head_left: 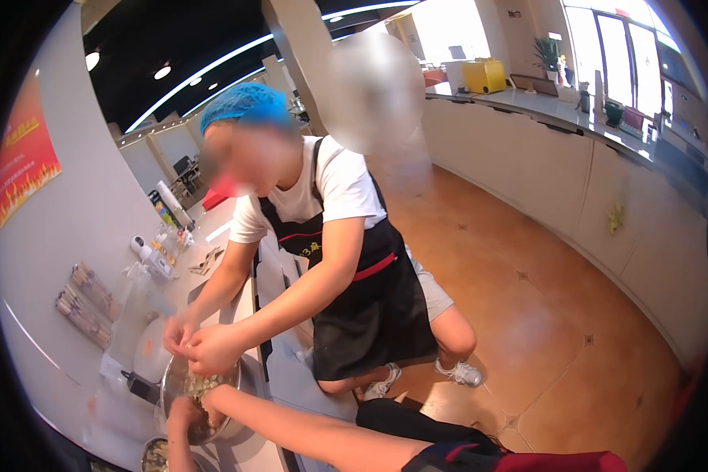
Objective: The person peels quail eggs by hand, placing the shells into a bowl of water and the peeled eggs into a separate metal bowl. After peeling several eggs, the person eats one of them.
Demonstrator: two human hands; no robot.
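A metal bowl (165, 385) with pale, chopped-looking pieces (200, 384) stands on the counter at the lower left. Over its near left side is my left hand (182, 412), its fingers pointing into the bowl. My right hand (215, 405) reaches in beside it from the right, fingers down among the contents. The fingertips of both are too small and hidden to read. Just above the bowl's far side, a co-worker's two hands (200, 344) are brought together, fingers pinched. Part of a second bowl (156, 455) with pieces in it shows at the bottom edge.
The co-worker (330, 228), in a blue hair net and black apron, leans over the counter (253, 440) opposite me. A black object (141, 386) lies left of the bowl. Bottles (161, 256) stand farther along the wall, near wall-mounted racks (84, 316). A long cabinet (558, 169) is at the right.
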